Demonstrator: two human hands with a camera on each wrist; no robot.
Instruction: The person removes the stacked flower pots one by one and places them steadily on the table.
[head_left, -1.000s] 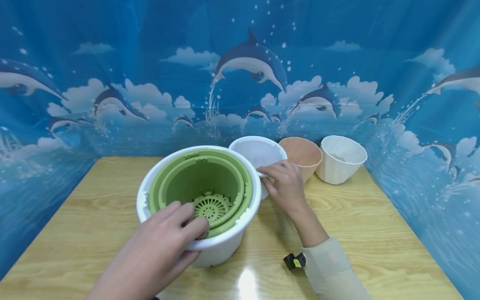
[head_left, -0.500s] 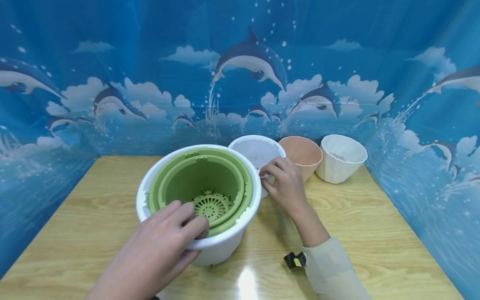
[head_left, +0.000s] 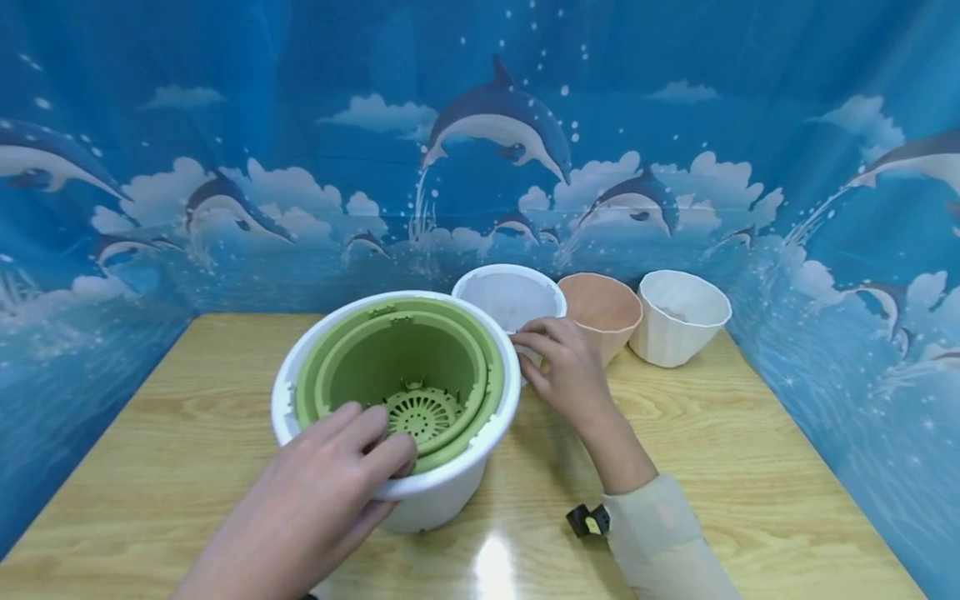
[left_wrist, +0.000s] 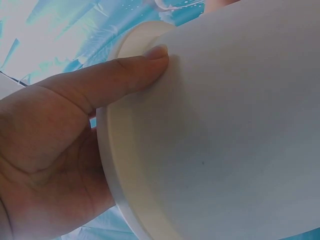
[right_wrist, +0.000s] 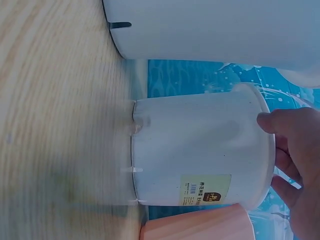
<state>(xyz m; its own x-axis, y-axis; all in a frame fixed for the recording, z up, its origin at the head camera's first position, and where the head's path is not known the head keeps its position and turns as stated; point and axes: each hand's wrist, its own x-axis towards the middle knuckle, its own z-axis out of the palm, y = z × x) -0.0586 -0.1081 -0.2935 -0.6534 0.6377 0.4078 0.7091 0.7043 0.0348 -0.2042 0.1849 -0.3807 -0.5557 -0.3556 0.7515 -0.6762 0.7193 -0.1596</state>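
In front of me stands a large white flowerpot (head_left: 438, 507) with two green slotted liners (head_left: 405, 354) nested inside it. My left hand (head_left: 322, 479) grips its near rim, fingers over the inside and thumb (left_wrist: 135, 75) against the outer wall. Behind it to the right is a smaller white flowerpot (head_left: 506, 298), which bears a pale label (right_wrist: 205, 189) in the right wrist view. My right hand (head_left: 570, 367) holds this pot by its near rim, the thumb outside and the fingers reaching over the edge. The big pot hides part of the smaller one.
To the right of the smaller pot are a terracotta-coloured faceted pot (head_left: 600, 304) and a cream faceted pot (head_left: 675, 333), close together along the back. A small black device (head_left: 588, 522) is by the right sleeve. Blue dolphin curtain (head_left: 300, 125) encloses the wooden table (head_left: 187, 433).
The smaller white pot has shifted slightly left and toward the back, with my right hand still at its rim. My left hand and the large pot have stayed in place.
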